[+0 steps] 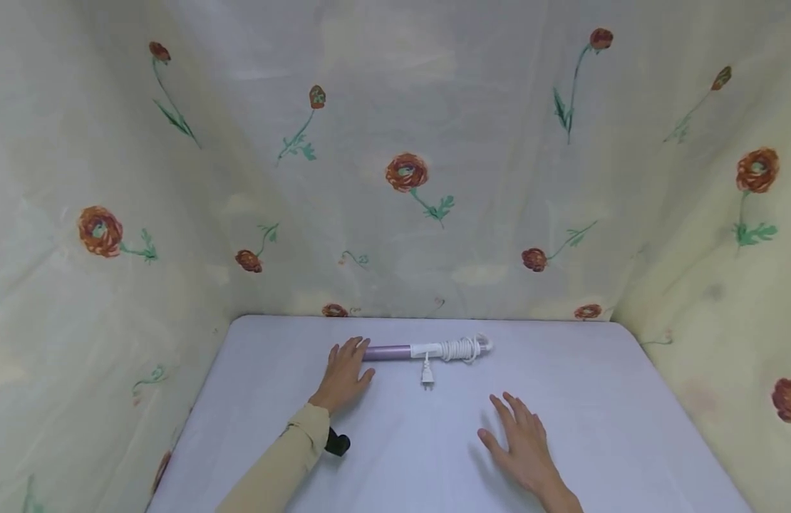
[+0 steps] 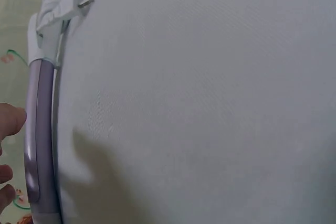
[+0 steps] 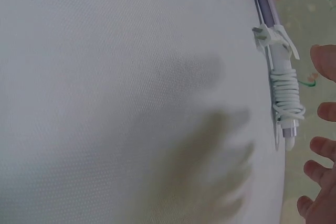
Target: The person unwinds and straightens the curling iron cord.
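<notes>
A slim purple-and-white rod-shaped electric appliance lies crosswise near the back of the table. White cord is wound in several loops round its right part, and a two-pin plug points toward the front. My left hand is at the rod's left end, fingers loosely spread and overlapping it in the head view. In the left wrist view, the thumb shows right beside the purple barrel. Lower right, my right hand hovers with fingers apart and nothing in it; its shadow falls on the tabletop.
The white table has rounded back corners. Pale flowered cloth hangs behind it and on both sides. A small black item shows by the left sleeve.
</notes>
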### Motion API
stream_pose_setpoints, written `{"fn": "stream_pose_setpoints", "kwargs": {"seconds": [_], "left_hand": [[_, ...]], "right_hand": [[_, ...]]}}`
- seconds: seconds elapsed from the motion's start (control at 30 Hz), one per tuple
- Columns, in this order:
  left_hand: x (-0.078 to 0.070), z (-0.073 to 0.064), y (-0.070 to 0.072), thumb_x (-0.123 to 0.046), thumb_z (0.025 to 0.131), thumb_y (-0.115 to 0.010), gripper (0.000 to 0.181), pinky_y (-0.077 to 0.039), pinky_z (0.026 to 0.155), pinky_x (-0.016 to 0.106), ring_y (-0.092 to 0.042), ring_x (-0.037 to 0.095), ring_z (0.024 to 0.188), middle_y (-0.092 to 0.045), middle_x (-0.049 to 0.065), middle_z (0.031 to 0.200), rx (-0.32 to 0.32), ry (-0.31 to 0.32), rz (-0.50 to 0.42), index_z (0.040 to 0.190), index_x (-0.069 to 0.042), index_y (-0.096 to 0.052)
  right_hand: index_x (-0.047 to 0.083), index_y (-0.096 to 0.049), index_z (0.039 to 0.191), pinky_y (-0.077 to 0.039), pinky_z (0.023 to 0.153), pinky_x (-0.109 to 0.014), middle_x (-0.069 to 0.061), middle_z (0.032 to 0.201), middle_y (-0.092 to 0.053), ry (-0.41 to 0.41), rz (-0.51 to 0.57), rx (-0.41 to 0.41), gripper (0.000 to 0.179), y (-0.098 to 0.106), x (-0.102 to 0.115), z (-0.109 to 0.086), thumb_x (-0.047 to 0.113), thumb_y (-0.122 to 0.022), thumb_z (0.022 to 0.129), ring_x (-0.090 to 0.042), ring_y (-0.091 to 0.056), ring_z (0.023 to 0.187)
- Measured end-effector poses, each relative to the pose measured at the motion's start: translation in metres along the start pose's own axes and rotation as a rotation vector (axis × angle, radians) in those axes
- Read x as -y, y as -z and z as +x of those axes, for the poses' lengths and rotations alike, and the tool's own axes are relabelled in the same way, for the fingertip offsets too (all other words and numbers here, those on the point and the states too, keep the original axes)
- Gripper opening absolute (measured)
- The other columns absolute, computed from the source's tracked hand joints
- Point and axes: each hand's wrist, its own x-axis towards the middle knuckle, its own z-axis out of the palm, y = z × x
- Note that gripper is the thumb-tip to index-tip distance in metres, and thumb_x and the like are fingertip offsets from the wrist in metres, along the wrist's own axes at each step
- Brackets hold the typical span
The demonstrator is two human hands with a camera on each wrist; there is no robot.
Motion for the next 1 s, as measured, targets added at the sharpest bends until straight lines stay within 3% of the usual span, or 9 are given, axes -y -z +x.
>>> {"fn": "stream_pose_setpoints", "kwargs": {"seconds": [0.13,0.27,0.6,0.9,1.0], "left_hand": [[-0.002,0.009,-0.011,-0.029,0.09,-0.061,0.057,-0.024,0.108,0.056,-0.042,0.029,0.131,-0.048,0.013,0.137,0.025,-0.022,0.007,0.139,-0.008,-0.042],[-0.005,0.017,-0.02,-0.025,0.088,-0.064,0.054,-0.028,0.104,0.058,-0.047,0.032,0.123,-0.052,0.014,0.128,0.004,-0.034,0.02,0.136,-0.007,-0.047],[-0.007,0.024,-0.032,-0.028,0.089,-0.066,0.045,-0.025,0.101,0.057,-0.051,0.029,0.115,-0.058,0.009,0.122,-0.001,0.072,-0.008,0.129,-0.013,-0.054],[-0.008,0.019,-0.04,-0.029,0.086,-0.068,0.033,-0.025,0.094,0.054,-0.053,0.024,0.096,-0.063,0.007,0.105,-0.135,0.096,-0.168,0.114,-0.014,-0.064],[-0.013,0.015,-0.042,-0.032,0.085,-0.069,0.034,-0.024,0.096,0.053,-0.053,0.023,0.095,-0.064,0.007,0.104,-0.167,0.114,-0.183,0.113,-0.014,-0.065]], "right_hand": [[0.008,-0.042,0.14,-0.021,0.098,-0.07,-0.024,0.144,-0.037,0.036,0.023,-0.004,0.059,0.0,0.003,-0.001,0.033,-0.062,0.09,-0.042,-0.032,0.132],[0.007,-0.043,0.138,-0.025,0.097,-0.068,-0.023,0.142,-0.039,0.057,0.034,-0.029,0.057,0.0,0.005,-0.002,0.028,-0.063,0.089,-0.042,-0.036,0.13],[0.009,-0.045,0.138,-0.032,0.093,-0.068,-0.02,0.142,-0.042,0.072,0.063,0.012,0.054,-0.007,0.011,-0.007,0.024,-0.064,0.089,-0.041,-0.041,0.128],[0.01,-0.045,0.138,-0.036,0.093,-0.063,-0.016,0.138,-0.047,0.054,0.082,0.028,0.053,-0.006,0.015,-0.003,0.022,-0.064,0.089,-0.038,-0.048,0.124],[0.011,-0.045,0.138,-0.047,0.085,-0.051,-0.011,0.133,-0.052,-0.001,0.106,0.066,0.052,-0.006,0.019,-0.001,0.022,-0.063,0.09,-0.03,-0.057,0.114]]}}
